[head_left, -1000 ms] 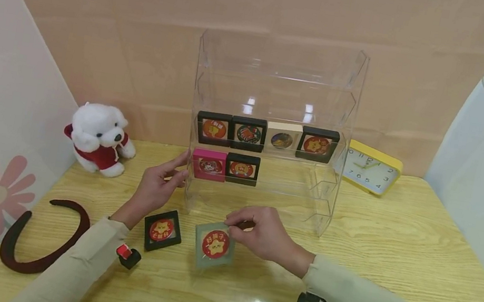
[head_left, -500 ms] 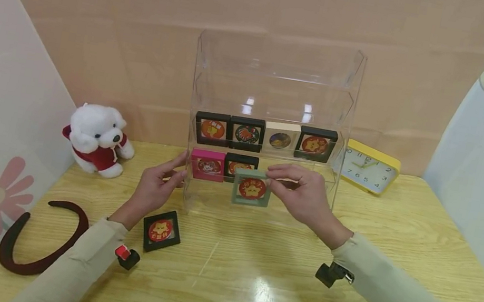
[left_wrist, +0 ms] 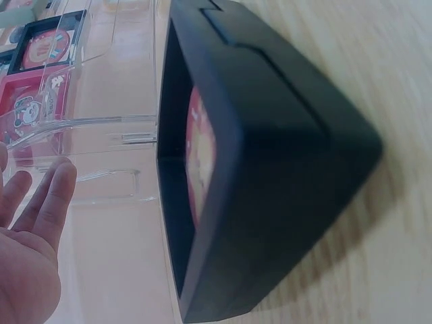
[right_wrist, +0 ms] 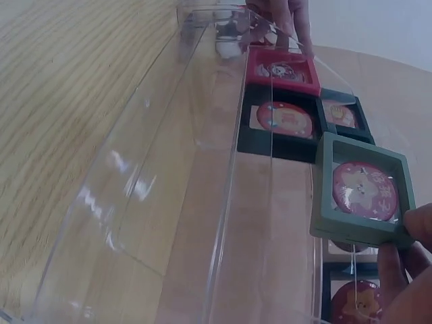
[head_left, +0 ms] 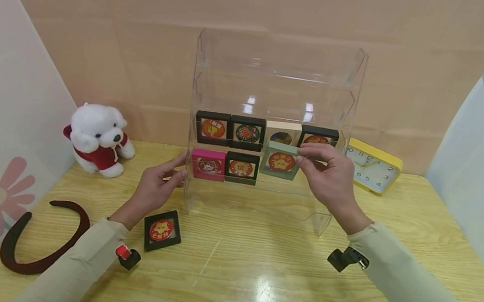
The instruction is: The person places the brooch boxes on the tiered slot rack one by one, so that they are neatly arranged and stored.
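Observation:
A green square frame with a red star badge (head_left: 281, 161) is pinched at its right edge by my right hand (head_left: 332, 179). It is held slightly tilted in front of the clear acrylic rack (head_left: 276, 90), beside a black framed badge (head_left: 241, 168) in the fourth tier. A pink framed badge (head_left: 208, 165) stands left of that one. In the right wrist view, the green frame (right_wrist: 364, 192) overlaps the tier above. My left hand (head_left: 158, 182) touches the rack's left side, its fingers extended in the left wrist view.
Several framed badges, one a cream frame (head_left: 282, 132), fill the third tier. Another black framed badge (head_left: 162, 230) lies on the table. A white plush dog (head_left: 98, 140) and a dark headband (head_left: 41, 264) are at left. A yellow clock (head_left: 376, 168) stands right of the rack.
My right hand has lifted the green framed badge from above the table, up and to the right, to the rack's fourth tier. My left hand stays at the rack's side.

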Demonstrator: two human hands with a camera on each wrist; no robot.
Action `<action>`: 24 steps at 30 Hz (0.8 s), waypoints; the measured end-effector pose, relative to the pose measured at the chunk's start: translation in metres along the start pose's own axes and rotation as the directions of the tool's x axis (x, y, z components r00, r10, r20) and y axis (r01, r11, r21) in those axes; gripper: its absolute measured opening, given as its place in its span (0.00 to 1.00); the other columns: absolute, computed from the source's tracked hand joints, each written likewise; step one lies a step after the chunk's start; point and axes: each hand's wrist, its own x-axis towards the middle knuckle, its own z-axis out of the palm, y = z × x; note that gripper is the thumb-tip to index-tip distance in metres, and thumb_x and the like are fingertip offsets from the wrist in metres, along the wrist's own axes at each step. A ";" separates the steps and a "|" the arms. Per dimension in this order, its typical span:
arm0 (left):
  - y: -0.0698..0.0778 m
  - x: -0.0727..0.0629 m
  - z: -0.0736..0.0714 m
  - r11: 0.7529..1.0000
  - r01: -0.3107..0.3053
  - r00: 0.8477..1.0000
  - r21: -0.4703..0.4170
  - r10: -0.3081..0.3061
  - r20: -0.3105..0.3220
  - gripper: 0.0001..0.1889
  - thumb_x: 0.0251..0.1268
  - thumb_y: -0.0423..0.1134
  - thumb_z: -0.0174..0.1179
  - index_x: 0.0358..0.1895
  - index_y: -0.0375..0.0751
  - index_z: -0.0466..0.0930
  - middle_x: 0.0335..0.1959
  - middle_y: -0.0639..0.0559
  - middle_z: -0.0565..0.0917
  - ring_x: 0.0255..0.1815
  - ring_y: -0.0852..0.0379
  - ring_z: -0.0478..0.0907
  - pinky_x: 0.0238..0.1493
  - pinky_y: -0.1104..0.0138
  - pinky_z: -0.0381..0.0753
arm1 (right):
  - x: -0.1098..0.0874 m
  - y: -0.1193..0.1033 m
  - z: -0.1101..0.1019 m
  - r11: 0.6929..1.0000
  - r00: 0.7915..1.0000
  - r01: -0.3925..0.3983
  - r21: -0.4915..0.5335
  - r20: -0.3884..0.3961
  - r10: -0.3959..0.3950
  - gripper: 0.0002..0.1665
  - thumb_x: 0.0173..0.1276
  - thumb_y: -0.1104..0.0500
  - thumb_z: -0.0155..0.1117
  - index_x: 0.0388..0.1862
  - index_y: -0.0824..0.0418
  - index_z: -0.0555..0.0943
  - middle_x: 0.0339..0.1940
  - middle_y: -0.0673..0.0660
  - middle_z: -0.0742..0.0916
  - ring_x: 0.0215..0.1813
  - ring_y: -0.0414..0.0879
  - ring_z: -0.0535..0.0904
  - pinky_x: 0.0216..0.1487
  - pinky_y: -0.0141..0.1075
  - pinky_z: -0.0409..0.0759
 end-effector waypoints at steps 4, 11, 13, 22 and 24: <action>0.001 0.000 0.000 1.000 -0.001 1.000 0.005 0.001 0.001 0.24 0.66 0.22 0.54 0.65 0.28 0.66 0.57 0.32 0.74 0.39 0.39 0.82 0.36 0.64 0.84 | 0.000 0.022 0.000 1.000 1.000 -0.012 0.001 -0.009 0.012 0.06 0.58 0.77 0.65 0.35 0.76 0.83 0.42 0.66 0.84 0.42 0.33 0.78 0.40 0.23 0.80; 0.000 0.001 0.000 1.000 0.000 1.000 -0.004 0.000 0.005 0.24 0.66 0.22 0.53 0.65 0.28 0.66 0.57 0.32 0.74 0.40 0.38 0.82 0.36 0.61 0.84 | -0.003 0.048 0.006 0.999 1.000 -0.017 -0.038 -0.020 0.016 0.05 0.59 0.72 0.68 0.35 0.69 0.86 0.43 0.61 0.85 0.47 0.45 0.80 0.42 0.25 0.80; 0.000 0.000 0.000 1.000 0.003 1.000 -0.004 -0.003 0.005 0.24 0.66 0.22 0.54 0.65 0.29 0.66 0.58 0.32 0.74 0.40 0.39 0.82 0.36 0.59 0.84 | -0.004 0.049 0.009 0.999 1.000 -0.010 -0.036 -0.019 0.009 0.05 0.59 0.72 0.68 0.35 0.69 0.86 0.43 0.62 0.85 0.47 0.50 0.80 0.41 0.26 0.81; -0.002 0.000 0.000 1.000 -0.007 1.000 -0.003 0.007 0.002 0.24 0.66 0.22 0.54 0.65 0.28 0.66 0.57 0.32 0.74 0.39 0.39 0.82 0.35 0.67 0.84 | -0.009 0.050 0.022 0.999 1.000 0.028 -0.038 -0.010 -0.028 0.06 0.56 0.77 0.66 0.33 0.73 0.84 0.42 0.65 0.85 0.48 0.55 0.80 0.42 0.42 0.83; -0.002 0.000 0.000 1.000 -0.011 1.000 -0.003 0.011 0.004 0.24 0.66 0.22 0.54 0.65 0.28 0.66 0.57 0.32 0.74 0.40 0.39 0.82 0.35 0.69 0.84 | -0.010 0.051 0.023 0.998 0.999 0.037 -0.049 -0.013 -0.037 0.06 0.56 0.76 0.68 0.33 0.71 0.85 0.42 0.63 0.85 0.48 0.54 0.81 0.42 0.43 0.83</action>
